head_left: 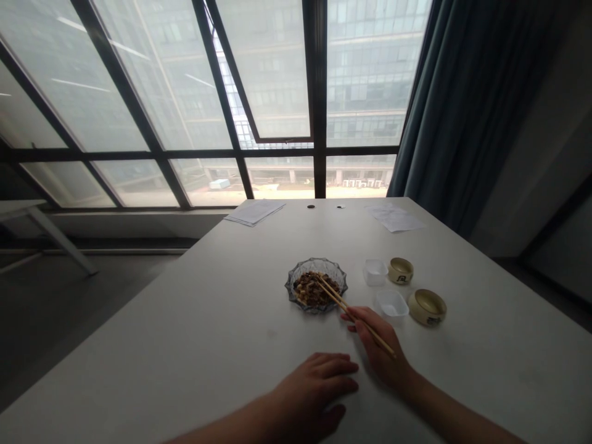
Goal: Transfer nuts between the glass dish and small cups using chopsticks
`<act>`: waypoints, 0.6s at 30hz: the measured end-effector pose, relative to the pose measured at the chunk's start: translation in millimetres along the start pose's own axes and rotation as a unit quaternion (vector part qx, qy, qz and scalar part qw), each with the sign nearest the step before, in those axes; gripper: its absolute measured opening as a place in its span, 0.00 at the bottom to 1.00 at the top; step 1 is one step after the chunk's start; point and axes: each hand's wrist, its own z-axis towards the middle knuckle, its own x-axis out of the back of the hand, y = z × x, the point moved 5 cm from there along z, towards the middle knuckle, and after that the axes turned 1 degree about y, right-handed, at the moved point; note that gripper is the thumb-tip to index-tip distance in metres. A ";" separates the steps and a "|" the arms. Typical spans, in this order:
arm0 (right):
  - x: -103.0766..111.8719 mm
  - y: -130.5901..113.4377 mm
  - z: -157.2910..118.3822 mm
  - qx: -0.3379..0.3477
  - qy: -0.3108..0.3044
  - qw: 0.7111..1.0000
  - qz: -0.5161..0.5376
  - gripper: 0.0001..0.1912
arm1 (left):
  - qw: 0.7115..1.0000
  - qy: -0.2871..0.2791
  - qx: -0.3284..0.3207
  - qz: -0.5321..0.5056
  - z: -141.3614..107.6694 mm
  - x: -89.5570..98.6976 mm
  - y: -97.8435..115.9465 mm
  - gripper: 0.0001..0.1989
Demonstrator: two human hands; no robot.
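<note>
My right hand [377, 345] is closed around a pair of wooden chopsticks [345, 306]. Their tips reach into a brown, mixed heap of small dry pieces [314, 288] in a scalloped glass bowl [340, 269]; the pieces are too small to name. Whether the tips pinch a piece cannot be made out. My left hand [319, 388] is at the front of the white table, nearer to me than the bowl, fingers stretched out and holding nothing. Just beyond my right hand stands a clear plastic container [392, 304].
Another clear plastic container [375, 271] stands right of the glass bowl. Beside the containers are a small ceramic bowl [400, 271] and a larger one [427, 308], both with dark markings. Papers [256, 212] and a further sheet [395, 218] lie at the far end of the white table [222, 345].
</note>
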 end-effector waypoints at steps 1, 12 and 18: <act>-0.1 0.9 0.2 -0.007 -0.002 1.000 0.005 0.15 | 1.000 0.000 -0.001 0.000 -0.2 -0.4 -0.2 0.26; 1.9 5.0 0.0 -0.022 0.018 0.999 0.024 0.17 | 1.000 -0.010 0.005 -0.005 -1.0 -0.2 0.1 0.25; 4.9 8.2 -1.2 -0.028 0.038 0.999 0.021 0.18 | 1.000 -0.008 0.002 -0.015 -0.6 -0.1 -1.0 0.25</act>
